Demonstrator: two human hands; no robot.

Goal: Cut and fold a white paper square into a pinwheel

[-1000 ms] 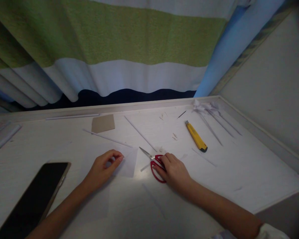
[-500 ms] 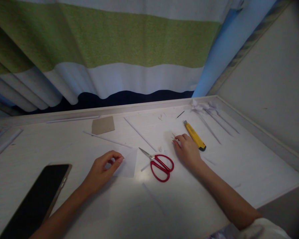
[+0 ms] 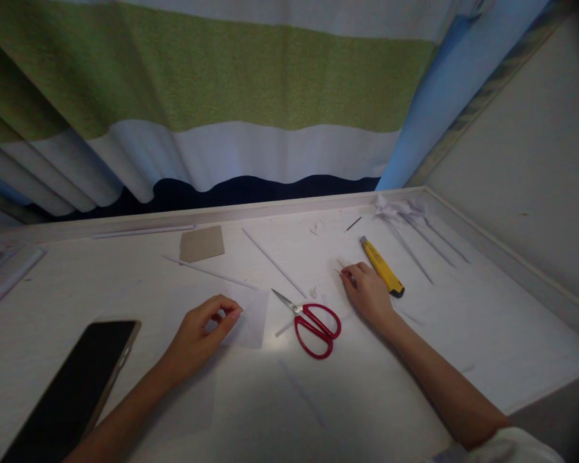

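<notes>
Head view: my left hand (image 3: 200, 331) is pinching over paper (image 3: 255, 325), can't tell if it's empty; right hand (image 3: 369, 292) is curling at scraps (image 3: 338, 264), grip unclear, cutter (image 3: 381, 265) lying alongside.

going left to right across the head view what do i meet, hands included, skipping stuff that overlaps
Phone → left hand → scissors → right hand.
</notes>
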